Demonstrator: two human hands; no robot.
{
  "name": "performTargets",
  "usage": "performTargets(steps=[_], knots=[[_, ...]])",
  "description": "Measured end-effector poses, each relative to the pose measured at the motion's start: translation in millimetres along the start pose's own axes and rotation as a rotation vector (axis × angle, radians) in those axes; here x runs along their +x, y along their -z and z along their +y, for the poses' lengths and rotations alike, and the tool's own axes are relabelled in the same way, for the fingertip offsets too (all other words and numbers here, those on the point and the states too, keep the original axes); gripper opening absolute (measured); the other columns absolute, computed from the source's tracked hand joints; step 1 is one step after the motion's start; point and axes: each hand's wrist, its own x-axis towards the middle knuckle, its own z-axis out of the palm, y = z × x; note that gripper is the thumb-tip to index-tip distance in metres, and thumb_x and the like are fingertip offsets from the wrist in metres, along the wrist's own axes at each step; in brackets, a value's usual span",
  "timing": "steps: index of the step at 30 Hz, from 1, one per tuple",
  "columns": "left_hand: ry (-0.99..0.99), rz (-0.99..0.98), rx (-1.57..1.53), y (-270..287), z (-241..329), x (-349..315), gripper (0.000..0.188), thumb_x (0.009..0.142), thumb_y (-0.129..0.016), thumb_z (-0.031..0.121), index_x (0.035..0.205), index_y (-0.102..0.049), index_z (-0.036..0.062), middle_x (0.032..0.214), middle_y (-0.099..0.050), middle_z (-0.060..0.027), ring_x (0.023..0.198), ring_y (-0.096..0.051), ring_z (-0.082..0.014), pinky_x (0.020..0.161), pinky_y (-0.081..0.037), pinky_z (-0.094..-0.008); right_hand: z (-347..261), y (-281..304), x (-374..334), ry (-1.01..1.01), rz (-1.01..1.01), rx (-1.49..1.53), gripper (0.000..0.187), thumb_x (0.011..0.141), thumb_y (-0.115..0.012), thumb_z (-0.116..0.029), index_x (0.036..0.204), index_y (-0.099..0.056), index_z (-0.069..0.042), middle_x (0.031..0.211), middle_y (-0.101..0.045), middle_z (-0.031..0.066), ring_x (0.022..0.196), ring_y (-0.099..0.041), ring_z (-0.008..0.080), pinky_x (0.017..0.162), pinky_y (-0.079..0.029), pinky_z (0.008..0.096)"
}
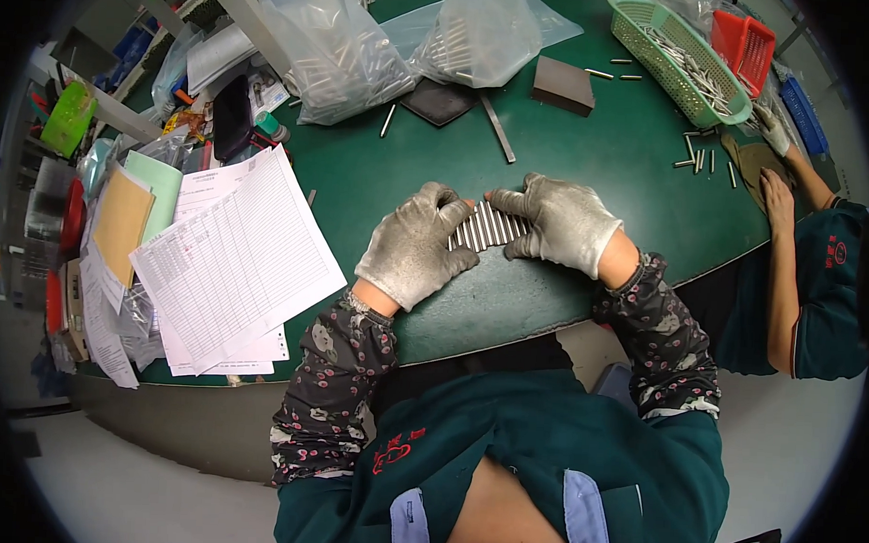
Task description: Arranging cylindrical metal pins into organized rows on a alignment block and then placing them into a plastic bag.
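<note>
Two gloved hands pressed down on one row of short, bright steel rods lying side by side near the front edge of the round green table. The left hand, in a grey knitted work glove, lay flat with fingers curled over the row's left end; the right hand, gloved the same, covered its right end, fingers spread and bent, gripping nothing but holding the rods against the tabletop. The step in hand looked like squaring and bunching the rods into an even row. The next move would likely call for both hands to close inward together with steady pressure, so that no rod rolled free.

Toward the table's left edge lay a fan of white printed forms. Farther back sat a dark grey rectangular block and a thin flat metal strip, then two clear plastic bags of rods. At the far right edge stood a green plastic mesh basket holding more rods, where a co-worker's gloved hand rested.
</note>
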Motion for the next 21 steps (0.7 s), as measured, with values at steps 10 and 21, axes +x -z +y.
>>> performTargets(steps=[10,21], knots=[[0.128,0.066,-0.086,1.5,8.3,-20.1,0.074,0.058,-0.081,0.02,0.123,-0.052,0.0044,0.112,-0.05,-0.0142,0.105,-0.055,-0.029,0.091,-0.048,-0.0357,2.2,2.7,-21.1,0.059,0.046,0.046,0.084,0.059,-0.079,-0.036,0.131,-0.047,-0.007,0.09,-0.056,0.0132,0.083,-0.058,0.0307,0.073,-0.047,0.0391],[0.034,0.074,-0.078,-1.8,0.4,-20.9,0.067,0.054,-0.082,0.019,0.115,-0.057,0.0027,0.108,-0.052,-0.0139,0.098,-0.056,-0.0293,0.086,-0.048,-0.0365,5.3,-7.9,-17.3,0.048,0.067,0.134,0.061,0.066,-0.075,-0.023,0.12,-0.052,-0.006,0.095,-0.059,0.0147,0.093,-0.058,0.0333,0.08,-0.047,0.0412]])
